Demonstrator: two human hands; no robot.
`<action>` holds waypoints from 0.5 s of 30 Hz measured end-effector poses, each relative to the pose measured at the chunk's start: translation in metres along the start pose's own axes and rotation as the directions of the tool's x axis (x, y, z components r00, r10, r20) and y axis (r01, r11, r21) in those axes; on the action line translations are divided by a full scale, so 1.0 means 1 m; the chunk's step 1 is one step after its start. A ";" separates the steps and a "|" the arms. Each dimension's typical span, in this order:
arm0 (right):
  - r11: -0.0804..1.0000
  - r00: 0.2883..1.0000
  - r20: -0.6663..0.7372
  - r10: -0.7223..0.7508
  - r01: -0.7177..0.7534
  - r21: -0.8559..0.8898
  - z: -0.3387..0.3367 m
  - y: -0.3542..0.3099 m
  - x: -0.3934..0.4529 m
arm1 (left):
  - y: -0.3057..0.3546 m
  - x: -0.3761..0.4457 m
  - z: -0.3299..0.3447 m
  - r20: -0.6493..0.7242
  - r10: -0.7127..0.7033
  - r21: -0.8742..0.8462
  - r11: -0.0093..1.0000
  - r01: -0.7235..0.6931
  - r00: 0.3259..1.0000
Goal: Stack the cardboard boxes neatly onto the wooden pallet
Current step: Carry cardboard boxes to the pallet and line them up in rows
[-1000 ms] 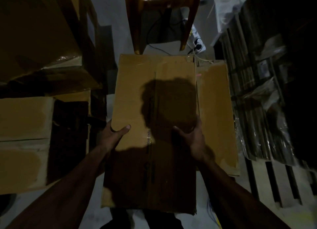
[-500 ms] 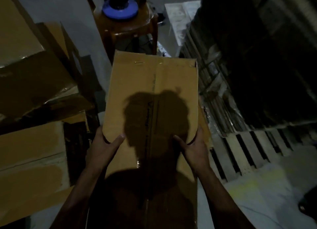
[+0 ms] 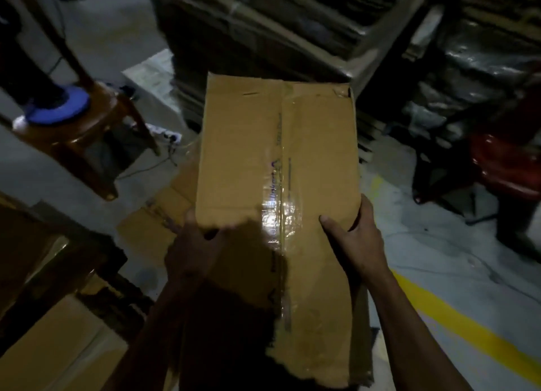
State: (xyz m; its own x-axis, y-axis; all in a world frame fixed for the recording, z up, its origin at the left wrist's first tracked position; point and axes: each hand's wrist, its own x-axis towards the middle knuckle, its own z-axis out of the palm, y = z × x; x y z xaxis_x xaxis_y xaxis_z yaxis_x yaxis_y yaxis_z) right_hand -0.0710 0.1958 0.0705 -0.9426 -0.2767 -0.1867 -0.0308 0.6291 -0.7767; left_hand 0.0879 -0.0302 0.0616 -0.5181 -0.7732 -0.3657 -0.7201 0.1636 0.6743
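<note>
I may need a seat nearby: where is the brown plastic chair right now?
In the head view the brown plastic chair stands on the floor at upper left, left of the flattened brown cardboard box, with a blue round object on its seat.

Box (image 3: 275,168) held flat at centre, taped seam running 12 to 6. Left hand (image 3: 193,250) grips its edge at 8 o'clock, right hand (image 3: 357,244) at 4, thumbs on top. Brown chair (image 3: 87,127) at 10; yellow line (image 3: 468,326) on floor at 4.
</note>
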 end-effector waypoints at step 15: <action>0.932 0.812 -0.464 0.355 -0.270 0.241 -0.182 0.124 -0.064 | 0.162 -0.072 0.153 0.387 0.471 -0.127 0.879 -0.460 0.793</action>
State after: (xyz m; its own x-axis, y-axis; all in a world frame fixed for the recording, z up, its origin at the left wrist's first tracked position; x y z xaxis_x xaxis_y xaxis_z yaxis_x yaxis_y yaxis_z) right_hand -0.0748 0.4237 0.0952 -0.9302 0.3359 -0.1477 0.3056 0.4865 -0.8185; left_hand -0.0625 0.1463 0.0992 -0.9284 -0.2990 -0.2209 -0.3361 0.4216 0.8422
